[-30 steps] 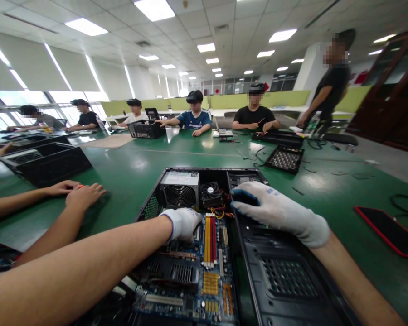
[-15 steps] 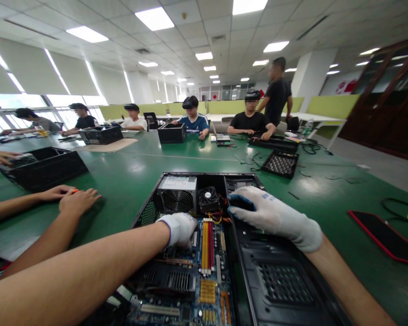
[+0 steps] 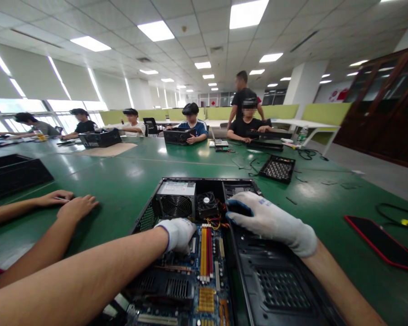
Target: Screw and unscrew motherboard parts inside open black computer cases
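Note:
An opened black computer case point(image 3: 143, 226) lies in front of me, its blue motherboard point(image 3: 190, 262) facing up. My left hand point(image 3: 181, 233), in a white glove, reaches into the case over the board, just below the power supply point(image 3: 175, 199). Its fingers are curled down and mostly hidden, so what they hold cannot be seen. My gloved right hand point(image 3: 258, 215) grips the case by the black drive-bay side point(image 3: 275, 276), thumb and fingers bent with a gap between them. A loose-looking black fan point(image 3: 206, 203) and coloured wires point(image 3: 217, 222) sit between the hands.
A neighbour's hands point(image 3: 73, 206) rest on the green table point(image 3: 122, 185) at left, near another black case point(image 3: 17, 176). Ahead are a black perforated panel point(image 3: 278, 168) and co-workers with cases. A red-edged black mat point(image 3: 384, 242) and cables point(image 3: 394, 213) lie at right.
My hands stay almost in place. The black case at far left has slid left. Across the table, a co-worker's case has tilted, and the standing person has shifted left.

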{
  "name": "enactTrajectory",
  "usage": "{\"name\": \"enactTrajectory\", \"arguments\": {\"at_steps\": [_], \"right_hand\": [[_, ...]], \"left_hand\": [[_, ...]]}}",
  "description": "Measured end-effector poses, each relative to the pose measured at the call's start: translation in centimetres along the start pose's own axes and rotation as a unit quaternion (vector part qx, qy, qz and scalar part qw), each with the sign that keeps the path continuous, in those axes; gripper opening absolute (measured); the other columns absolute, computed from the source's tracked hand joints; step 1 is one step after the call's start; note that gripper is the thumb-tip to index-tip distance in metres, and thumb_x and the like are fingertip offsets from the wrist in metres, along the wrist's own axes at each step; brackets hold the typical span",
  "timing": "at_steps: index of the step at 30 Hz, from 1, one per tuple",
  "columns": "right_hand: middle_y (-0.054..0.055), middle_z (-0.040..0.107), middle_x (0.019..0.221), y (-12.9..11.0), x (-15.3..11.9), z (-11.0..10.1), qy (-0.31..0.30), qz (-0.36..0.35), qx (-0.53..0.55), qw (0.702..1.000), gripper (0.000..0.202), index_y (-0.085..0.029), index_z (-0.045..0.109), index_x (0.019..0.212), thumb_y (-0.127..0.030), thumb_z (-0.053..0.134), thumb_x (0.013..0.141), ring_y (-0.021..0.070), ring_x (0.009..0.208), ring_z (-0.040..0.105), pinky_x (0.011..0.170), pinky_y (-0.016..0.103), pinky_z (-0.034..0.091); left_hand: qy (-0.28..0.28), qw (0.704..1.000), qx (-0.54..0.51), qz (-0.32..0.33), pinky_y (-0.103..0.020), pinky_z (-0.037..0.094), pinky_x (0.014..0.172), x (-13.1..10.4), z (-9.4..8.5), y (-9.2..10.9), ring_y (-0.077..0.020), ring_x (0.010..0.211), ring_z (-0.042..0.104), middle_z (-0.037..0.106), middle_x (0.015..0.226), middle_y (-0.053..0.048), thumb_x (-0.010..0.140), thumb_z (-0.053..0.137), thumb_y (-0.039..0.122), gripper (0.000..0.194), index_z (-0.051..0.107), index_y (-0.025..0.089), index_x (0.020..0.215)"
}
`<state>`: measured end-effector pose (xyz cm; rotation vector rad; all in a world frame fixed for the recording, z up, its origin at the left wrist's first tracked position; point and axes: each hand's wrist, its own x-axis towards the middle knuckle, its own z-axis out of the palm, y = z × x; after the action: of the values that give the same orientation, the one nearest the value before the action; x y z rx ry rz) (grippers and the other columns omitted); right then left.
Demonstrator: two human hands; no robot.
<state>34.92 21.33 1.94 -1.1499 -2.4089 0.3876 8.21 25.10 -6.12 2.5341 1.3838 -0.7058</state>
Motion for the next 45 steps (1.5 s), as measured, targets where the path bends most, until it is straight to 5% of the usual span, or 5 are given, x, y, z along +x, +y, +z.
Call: {"name": "enactTrajectory", "arguments": {"at_steps": [45], "right_hand": [[0.008,0.068,0.122,0.4,0.1,0.2,-0.006,0.014,-0.010,1.000,0.049,-0.022,0.067,0.120,-0.063,0.054,0.097,0.0259,0.113,0.061,0.102,0.041,0.045]], "left_hand": [[-0.036,0.999,0.015,0.002,-0.043,0.060,0.093,-0.8,-1.4,1.1,-0.0368,0.109,0.072,0.072,0.123,-0.017,0.070,0.080,0.042,0.058,0.067,0.017,0.121]]}}
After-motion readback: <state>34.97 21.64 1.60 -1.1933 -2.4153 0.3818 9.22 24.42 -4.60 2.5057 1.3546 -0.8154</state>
